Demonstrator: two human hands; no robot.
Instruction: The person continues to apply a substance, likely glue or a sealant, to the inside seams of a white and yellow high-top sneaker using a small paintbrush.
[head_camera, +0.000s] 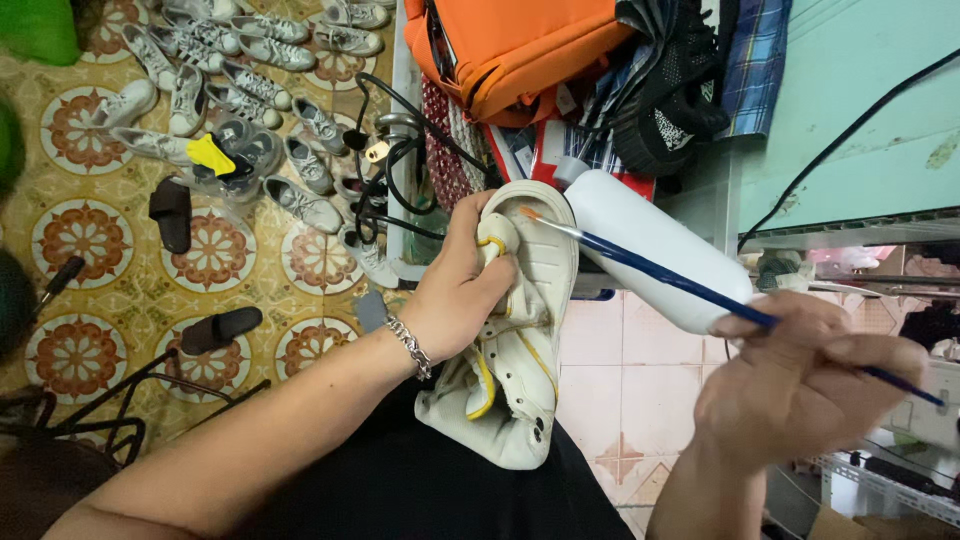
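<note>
Right hand (800, 385) closest to the lens, fingers pinched shut around a thin blue paintbrush (660, 275) while also cradling a white plastic bottle (650, 250) against the palm, brush tip touching the heel end of the sole. Left hand (465, 290), silver chain bracelet (410, 345) at the wrist, wrapped tight around a white sneaker (525, 330) with yellow trim, sole turned up, sitting between both hands over the lap. Loads more pale sneakers (250, 90) spread across the patterned tile floor (90, 240) off left, orange bag (520, 45) up top.
</note>
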